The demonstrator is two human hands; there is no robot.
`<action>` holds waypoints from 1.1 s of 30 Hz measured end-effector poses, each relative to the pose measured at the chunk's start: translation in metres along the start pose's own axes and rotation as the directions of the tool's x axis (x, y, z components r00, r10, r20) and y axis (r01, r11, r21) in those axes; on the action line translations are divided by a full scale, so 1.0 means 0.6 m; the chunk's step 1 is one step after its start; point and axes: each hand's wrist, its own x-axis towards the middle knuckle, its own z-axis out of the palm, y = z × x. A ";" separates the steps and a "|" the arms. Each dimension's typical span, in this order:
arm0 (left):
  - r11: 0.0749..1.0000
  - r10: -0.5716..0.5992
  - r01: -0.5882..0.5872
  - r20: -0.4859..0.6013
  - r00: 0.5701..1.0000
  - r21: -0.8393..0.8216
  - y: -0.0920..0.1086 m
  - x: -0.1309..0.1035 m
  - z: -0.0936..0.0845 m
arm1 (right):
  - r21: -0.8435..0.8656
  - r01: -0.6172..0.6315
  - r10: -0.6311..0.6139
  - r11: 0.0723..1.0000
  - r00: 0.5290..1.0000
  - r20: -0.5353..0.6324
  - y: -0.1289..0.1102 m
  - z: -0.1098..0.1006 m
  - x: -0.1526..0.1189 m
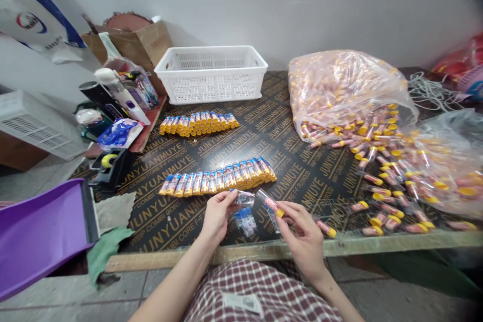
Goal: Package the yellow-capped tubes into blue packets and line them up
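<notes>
My left hand [220,215] pinches a small clear plastic sleeve with printing [244,198] near the table's front edge. Facing it, my right hand [302,234] grips a clear tube of pink candies with a yellow cap [270,203], tilted with its clear end toward the sleeve; I cannot tell whether they touch. Flat blue-and-clear sleeves [245,222] lie between my hands. Another yellow-capped tube [326,228] rests just right of my right hand. Beyond my hands runs a neat row of blue-wrapped, yellow-ended tubes [219,179], with a second stacked row [199,123] farther back.
A white plastic basket [217,85] stands by the wall. At right, a big clear bag [339,80] spills many tubes across the black plywood table [241,141]. A tape dispenser [109,168], bottles [101,98] and a purple dustpan [45,231] are at left.
</notes>
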 end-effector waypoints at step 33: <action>0.949 -0.282 0.198 0.380 0.881 0.245 -0.011 -0.056 0.025 | 0.153 0.113 -0.166 0.982 0.901 0.401 0.012 0.019 0.008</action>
